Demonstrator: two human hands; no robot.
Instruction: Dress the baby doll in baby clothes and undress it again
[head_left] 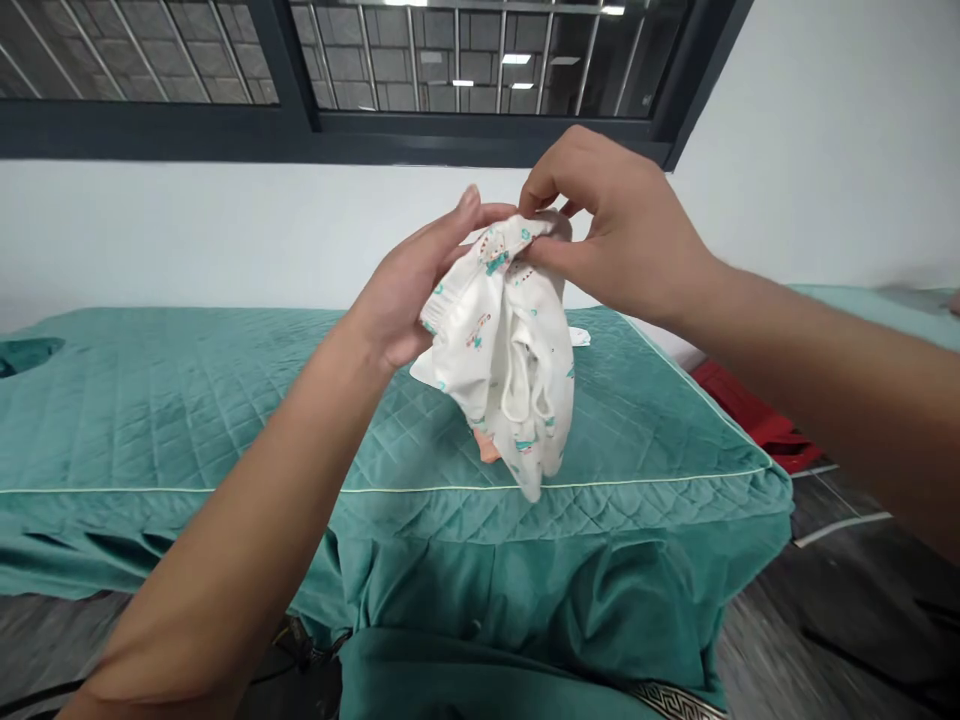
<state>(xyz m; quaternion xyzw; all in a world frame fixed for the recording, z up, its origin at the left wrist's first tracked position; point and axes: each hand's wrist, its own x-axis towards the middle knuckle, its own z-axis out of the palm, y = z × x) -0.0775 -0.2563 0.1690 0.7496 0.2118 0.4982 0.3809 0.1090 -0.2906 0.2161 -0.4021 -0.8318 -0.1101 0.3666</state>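
Observation:
A white baby garment point(491, 330) with small green and red prints hangs bunched above the near edge of the bed. My right hand point(611, 225) pinches its top edge between thumb and fingers. From the left, my left hand point(416, 280) supports the cloth, its fingers partly hidden behind the fabric and its thumb pointing up, off the cloth. A ribbed edge shows on the garment's left side, and loose folds droop in the middle. Behind and below it, a bit of orange material point(487, 446) and a small white piece point(580, 337) show on the bed, mostly hidden.
A green quilted cover point(225, 400) lies over the bed, with a hole point(30, 355) at its far left. The white wall and a dark-framed window point(480, 135) with bars stand behind. A red item point(750, 415) is on the floor at right.

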